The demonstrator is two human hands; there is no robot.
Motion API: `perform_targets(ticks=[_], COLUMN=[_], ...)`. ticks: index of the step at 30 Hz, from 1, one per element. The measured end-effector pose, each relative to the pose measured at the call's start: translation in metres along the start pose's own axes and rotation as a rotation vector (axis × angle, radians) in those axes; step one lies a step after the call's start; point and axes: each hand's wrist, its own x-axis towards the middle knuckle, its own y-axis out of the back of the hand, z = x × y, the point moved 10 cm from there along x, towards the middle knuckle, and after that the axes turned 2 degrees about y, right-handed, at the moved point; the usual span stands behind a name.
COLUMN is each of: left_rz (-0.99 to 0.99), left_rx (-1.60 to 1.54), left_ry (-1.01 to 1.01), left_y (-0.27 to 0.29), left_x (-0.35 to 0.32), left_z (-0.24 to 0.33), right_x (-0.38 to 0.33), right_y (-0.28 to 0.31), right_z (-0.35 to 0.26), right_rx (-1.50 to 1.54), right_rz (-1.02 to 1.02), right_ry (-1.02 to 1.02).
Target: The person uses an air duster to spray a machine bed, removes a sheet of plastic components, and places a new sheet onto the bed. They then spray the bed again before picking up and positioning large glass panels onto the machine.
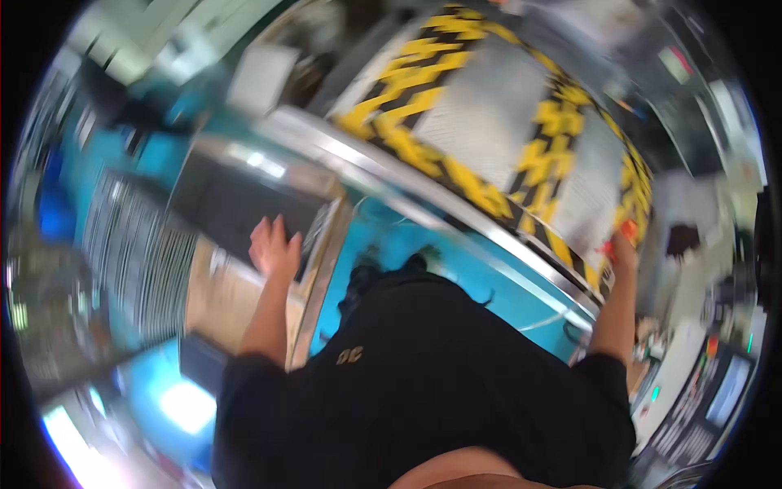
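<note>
My left hand [274, 248] is open, its fingers spread above or against a dark flat panel [244, 200]; I cannot tell whether it touches. That panel lies on a light brown wooden or cardboard surface [220, 293] to my left. Farther right, my right hand [624, 251] is closed around a small orange-red thing [628, 229], blurred, whose kind I cannot make out. It is at the near right end of a grey metal worktop [489, 102] bordered with yellow and black striped tape [547, 151].
A stack of thin grey sheets or trays [134, 244] stands at the far left. A silver rail [391, 175] runs along the worktop's near edge. Turquoise floor [371, 232] shows between the stations. At the lower right is a machine with a lit screen [727, 391].
</note>
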Motion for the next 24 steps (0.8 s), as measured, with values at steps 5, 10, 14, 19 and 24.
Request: perform_targets(ticks=[5,10,14,19,24], left_rz=[-0.093,-0.273,-0.192,-0.072,-0.45], left_rx=[-1.008,-1.958,-1.961,-1.296,-1.684], left_ry=[0.265,0.786,0.854,0.941,1.036], left_y=[-0.028,-0.046,-0.041,-0.027,-0.083], left_x=[-0.009,-0.021,-0.031,-0.084,-0.091], left_z=[-0.057,-0.042,-0.088,-0.211,-0.176], right_x=[-0.319,-0.475,-0.466,-0.219,-0.168], right_y=[-0.16,-0.299,-0.273,-0.051,0.127], right_z=[-0.236,-0.206,-0.184,-0.106,0.038], right_rx=[-0.256,-0.956,-0.747,-0.455,-0.78], right_rz=[-0.719,-1.048,-1.011,-0.152,0.489], right_ry=[0.599,0.84,0.654,0.481,0.515])
